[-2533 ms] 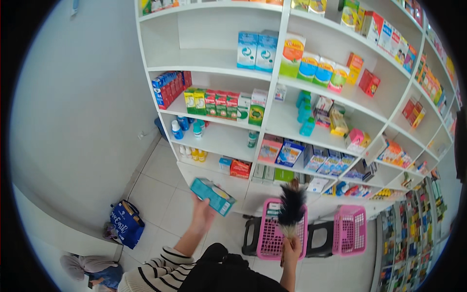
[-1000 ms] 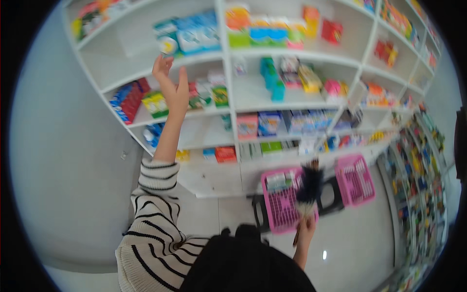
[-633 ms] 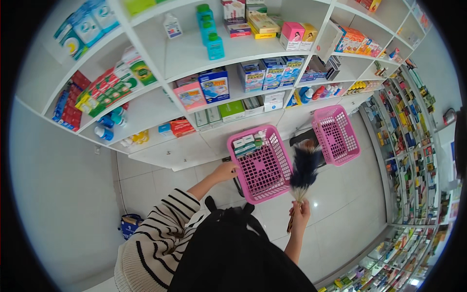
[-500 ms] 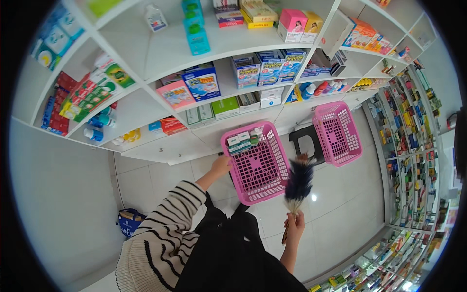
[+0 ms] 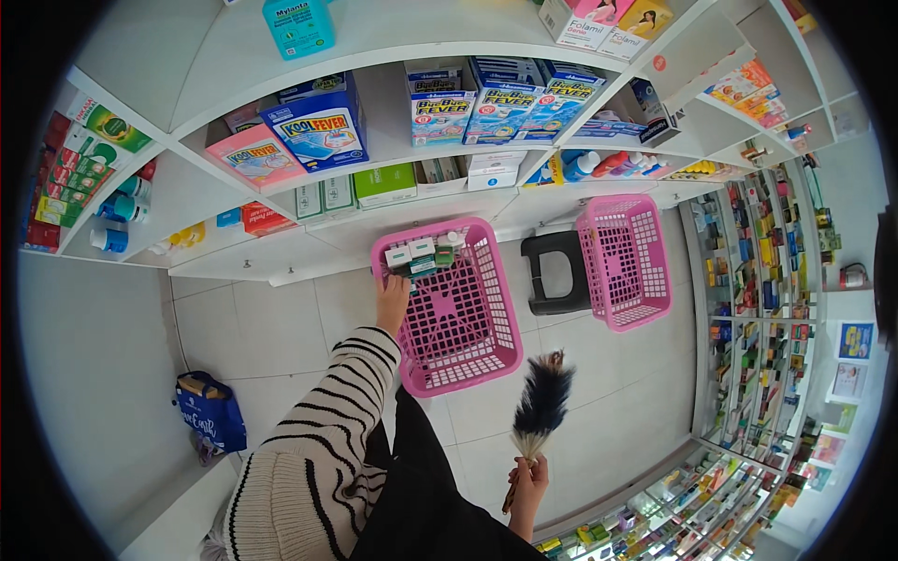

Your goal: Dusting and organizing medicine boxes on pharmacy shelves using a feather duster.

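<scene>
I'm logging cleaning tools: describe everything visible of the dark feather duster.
The dark blue feather duster has a bushy head with brownish feathers at its tip, pale shafts bunched below and a thin brown handle. The right hand grips it, the handle's end poking out beneath. It slants, tip rightward, over the pale tiled floor.

Pharm.-type shop: white shelves (image 5: 402,26) w/ med. boxes (image 5: 505,101) & btls (image 5: 299,28).

Two pink baskets (image 5: 445,306) here | two hands, left (image 5: 394,297) and right (image 5: 530,477) | just one feather duster (image 5: 543,397) | one black stool (image 5: 552,245) in plain view | one blue bag (image 5: 210,416) | one striped sleeve (image 5: 341,393)!
</scene>
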The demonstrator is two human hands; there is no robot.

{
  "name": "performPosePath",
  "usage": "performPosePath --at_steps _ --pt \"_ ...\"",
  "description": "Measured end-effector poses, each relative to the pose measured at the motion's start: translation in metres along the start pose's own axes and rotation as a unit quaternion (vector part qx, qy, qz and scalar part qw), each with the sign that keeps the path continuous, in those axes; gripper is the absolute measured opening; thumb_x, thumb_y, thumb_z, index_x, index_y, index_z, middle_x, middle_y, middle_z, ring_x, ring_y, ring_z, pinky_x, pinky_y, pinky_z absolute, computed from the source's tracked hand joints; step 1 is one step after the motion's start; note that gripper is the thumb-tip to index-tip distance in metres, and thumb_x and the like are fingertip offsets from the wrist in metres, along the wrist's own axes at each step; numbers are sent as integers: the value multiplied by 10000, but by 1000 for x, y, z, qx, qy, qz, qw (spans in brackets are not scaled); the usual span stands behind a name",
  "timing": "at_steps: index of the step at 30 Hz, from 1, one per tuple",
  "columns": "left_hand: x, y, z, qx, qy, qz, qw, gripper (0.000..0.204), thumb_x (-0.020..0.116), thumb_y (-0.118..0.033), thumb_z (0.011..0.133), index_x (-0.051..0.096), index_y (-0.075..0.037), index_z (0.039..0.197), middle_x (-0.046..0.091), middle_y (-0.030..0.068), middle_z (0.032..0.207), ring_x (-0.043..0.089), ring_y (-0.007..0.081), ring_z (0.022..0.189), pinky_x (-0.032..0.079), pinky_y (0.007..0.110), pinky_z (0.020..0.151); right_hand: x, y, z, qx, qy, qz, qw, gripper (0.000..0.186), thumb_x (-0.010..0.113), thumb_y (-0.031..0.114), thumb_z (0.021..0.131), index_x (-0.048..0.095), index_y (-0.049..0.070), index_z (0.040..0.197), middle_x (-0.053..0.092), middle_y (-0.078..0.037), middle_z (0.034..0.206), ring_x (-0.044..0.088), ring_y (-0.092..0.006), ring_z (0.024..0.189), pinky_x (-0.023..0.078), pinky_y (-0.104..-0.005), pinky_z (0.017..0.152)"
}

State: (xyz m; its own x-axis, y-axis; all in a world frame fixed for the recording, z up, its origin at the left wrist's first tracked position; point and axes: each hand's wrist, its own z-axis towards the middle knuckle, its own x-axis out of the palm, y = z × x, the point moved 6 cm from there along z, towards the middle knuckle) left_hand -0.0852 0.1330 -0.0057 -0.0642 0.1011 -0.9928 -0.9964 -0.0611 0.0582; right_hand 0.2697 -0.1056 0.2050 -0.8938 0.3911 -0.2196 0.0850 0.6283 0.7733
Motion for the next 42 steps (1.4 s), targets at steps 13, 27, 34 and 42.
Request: performPosePath --at_steps 13,27,34,42 --pt "-178 32 -58 -1 32 -531 847 592 604 -76 760 313 -61 1276 445 158 1153 492 305 1057 401 354 898 54 44 -3 -62 111 48 991 286 582 32 815 494 7 1086 548 -18 697 500 -67 545 398 -195 477" --pt "-342 70 -137 -233 115 -919 297 521 297 -452 937 417 -57 1253 481 109 1233 493 270 1105 406 434 943 150 150 -73 -221 527 -4 821 220 575 -52 795 566 7 1007 595 -43 862 556 -96 700 437 -216 589" --pt "-358 84 -170 -133 131 -962 201 421 400 -297 903 443 -8 1206 556 122 1139 566 252 1008 471 383 865 179 205 -110 -271 584 -108 758 236 604 -70 764 590 13 984 579 8 819 525 -50 731 422 -194 618" --pt "-377 77 -193 -16 129 -991 36 534 326 -415 946 394 8 1264 579 104 1072 570 175 951 466 333 850 194 195 -157 -253 723 -239 597 272 648 4 767 608 33 1035 611 -6 852 537 -61 761 441 -196 677"
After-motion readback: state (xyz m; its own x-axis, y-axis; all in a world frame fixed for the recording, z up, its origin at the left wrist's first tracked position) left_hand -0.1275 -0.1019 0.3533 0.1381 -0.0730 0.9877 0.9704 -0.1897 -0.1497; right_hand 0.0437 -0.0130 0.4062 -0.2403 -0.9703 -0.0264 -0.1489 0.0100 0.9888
